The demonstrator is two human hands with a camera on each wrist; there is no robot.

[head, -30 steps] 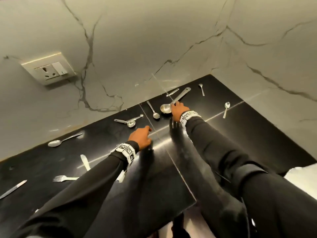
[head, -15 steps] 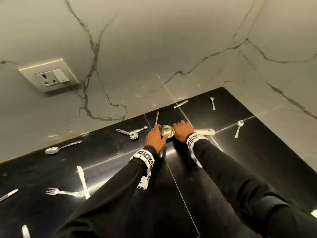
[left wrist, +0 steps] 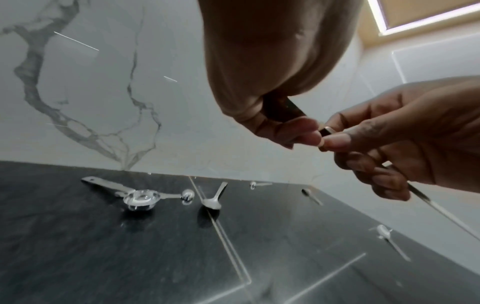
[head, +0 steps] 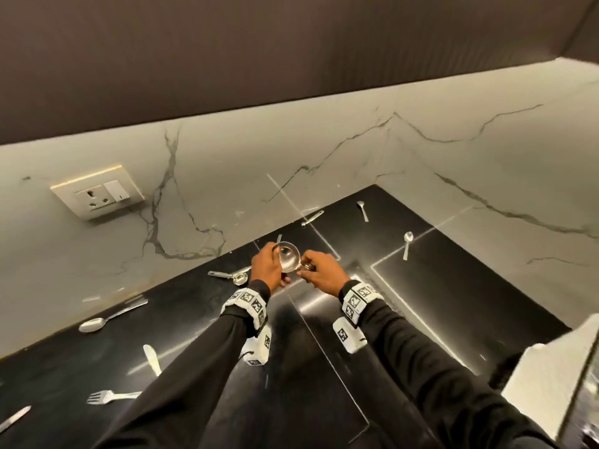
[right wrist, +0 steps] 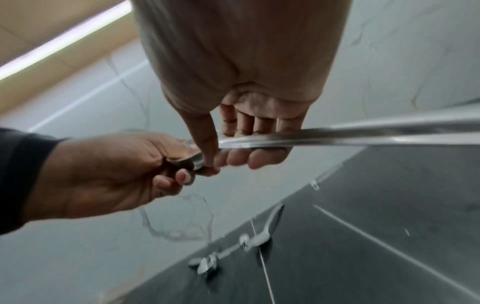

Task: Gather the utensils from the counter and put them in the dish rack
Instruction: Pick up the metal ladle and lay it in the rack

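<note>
- You hold the big ladle (head: 287, 257) up above the black worktop (head: 421, 303), between your two hands, near the wall corner.
- Your left hand (head: 266, 269) curls its fingers (right wrist: 166, 185) round the ladle's round bowl.
- Your right hand (head: 321, 271) has its fingers (right wrist: 241, 158) and thumb wrapped round the ladle's long flat handle, right beside the bowl.
- The two hands are almost touching each other.
- Other things lie flat on the worktop: a small spoon (head: 407, 244) and another spoon (head: 363, 210) to the right, two measuring spoons (left wrist: 140, 196) crossed on the left, a big spoon (head: 97, 323), a fork (head: 110, 396) and a knife (head: 152, 359) nearer to you.
- Your sleeves hide part of the worktop, and the far end of the ladle's handle is cut off in the right wrist view.
- The right wrist view is blurry, so the little things there are hard to tell.
</note>
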